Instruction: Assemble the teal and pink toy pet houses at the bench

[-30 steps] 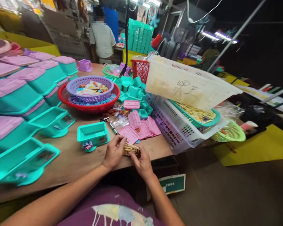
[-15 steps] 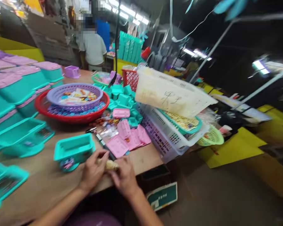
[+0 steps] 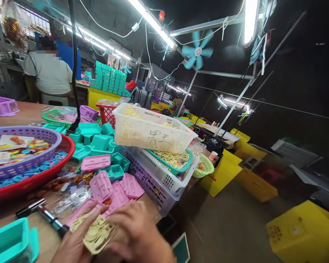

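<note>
Low at the table's front edge, my left hand (image 3: 78, 233) is closed around cream-coloured moulded plastic pieces (image 3: 100, 234). They look flat, with small raised shapes and cut-outs; one part shows between my fingers, another below them. My right hand (image 3: 142, 226), partly blurred, has its fingers closed at the right edge of the same pieces. Just beyond lie pink plastic lids (image 3: 117, 197) and clear plastic bits (image 3: 74, 201). A black-and-silver hammer-like tool (image 3: 50, 217) lies left of my left hand, near a teal plastic box (image 3: 9, 241).
A purple basket (image 3: 50, 140) of small parts sits in a red basin (image 3: 70, 155) at left. Teal trays (image 3: 98, 142) are heaped behind the lids. Stacked crates include a white one (image 3: 131, 135) on top. A person (image 3: 50, 73) sits further back; yellow boxes (image 3: 304, 233) stand right.
The view has turned right and come closer to the crates. My hands, earlier close together around the cream pieces, are now further apart, with the pieces' flat faces showing.
</note>
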### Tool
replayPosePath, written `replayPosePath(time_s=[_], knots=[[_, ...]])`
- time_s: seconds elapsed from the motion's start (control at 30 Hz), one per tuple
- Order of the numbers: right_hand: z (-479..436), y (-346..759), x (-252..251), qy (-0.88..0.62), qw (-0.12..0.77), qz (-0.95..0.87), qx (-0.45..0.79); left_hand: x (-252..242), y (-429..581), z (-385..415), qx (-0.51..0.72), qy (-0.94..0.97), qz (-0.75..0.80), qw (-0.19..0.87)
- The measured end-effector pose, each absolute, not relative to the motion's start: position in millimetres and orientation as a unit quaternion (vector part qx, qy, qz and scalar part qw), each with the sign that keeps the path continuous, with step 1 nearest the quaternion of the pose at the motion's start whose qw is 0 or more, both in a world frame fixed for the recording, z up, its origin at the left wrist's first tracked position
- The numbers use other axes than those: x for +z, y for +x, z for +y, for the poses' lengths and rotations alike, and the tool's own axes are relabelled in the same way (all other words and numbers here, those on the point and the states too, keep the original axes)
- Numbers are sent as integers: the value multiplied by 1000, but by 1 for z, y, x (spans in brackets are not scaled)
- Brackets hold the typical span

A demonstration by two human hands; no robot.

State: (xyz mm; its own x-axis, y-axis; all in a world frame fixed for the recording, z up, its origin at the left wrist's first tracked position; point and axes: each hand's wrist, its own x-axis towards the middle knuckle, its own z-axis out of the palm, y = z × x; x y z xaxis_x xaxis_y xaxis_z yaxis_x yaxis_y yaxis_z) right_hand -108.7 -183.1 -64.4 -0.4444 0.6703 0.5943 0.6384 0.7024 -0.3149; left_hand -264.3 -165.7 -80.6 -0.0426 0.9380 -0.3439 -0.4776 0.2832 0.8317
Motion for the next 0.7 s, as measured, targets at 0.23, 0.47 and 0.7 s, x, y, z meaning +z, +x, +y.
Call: replayPosePath(time_s=[0.23,0.47,0.7], knots=[[-97,58,29,-613,425,-662,-70,-16,-159,-149,493,171,343,781],[-53,90,9,-720,319,-615,-31,2,-73,-123,547,263,325,726],[-75,85,16,-752,348,-556,-60,-1,-82,-128,536,244,293,753]])
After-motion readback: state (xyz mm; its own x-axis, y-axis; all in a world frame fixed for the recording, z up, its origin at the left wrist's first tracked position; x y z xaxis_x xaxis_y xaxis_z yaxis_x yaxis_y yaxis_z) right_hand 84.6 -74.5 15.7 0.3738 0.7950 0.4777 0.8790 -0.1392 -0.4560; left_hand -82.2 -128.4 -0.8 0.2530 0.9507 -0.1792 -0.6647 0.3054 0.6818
